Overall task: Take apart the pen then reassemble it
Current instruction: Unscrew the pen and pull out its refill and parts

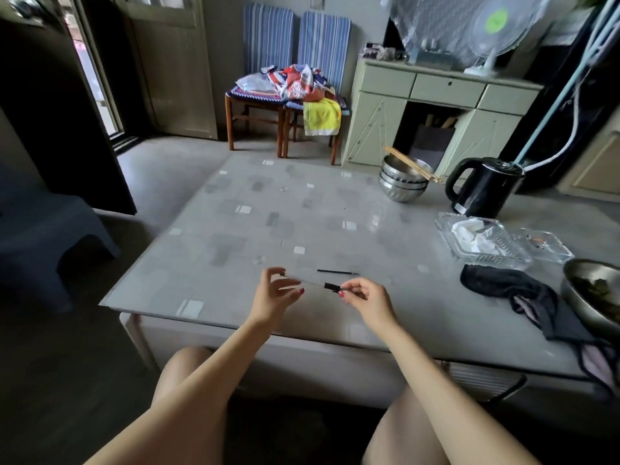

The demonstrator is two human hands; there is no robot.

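1. Hovering just above the near table (235,236) edge: clear pen barrel (310,283) with black grip.
2. Pinching the barrel's far end: left hand (273,298), fingers loosely spread.
3. Clamping the black grip end: right hand (367,298).
4. Lying just beyond on the table: thin refill (337,272).

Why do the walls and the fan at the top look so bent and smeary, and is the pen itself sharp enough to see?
Head view: the wide lens bows the room's edges, and the fan is smeared by blur. The table shows pale glare patches. The clear pen barrel between the left hand and right hand nearly vanishes against the tabletop; the dark refill lying beyond it reads clearly.
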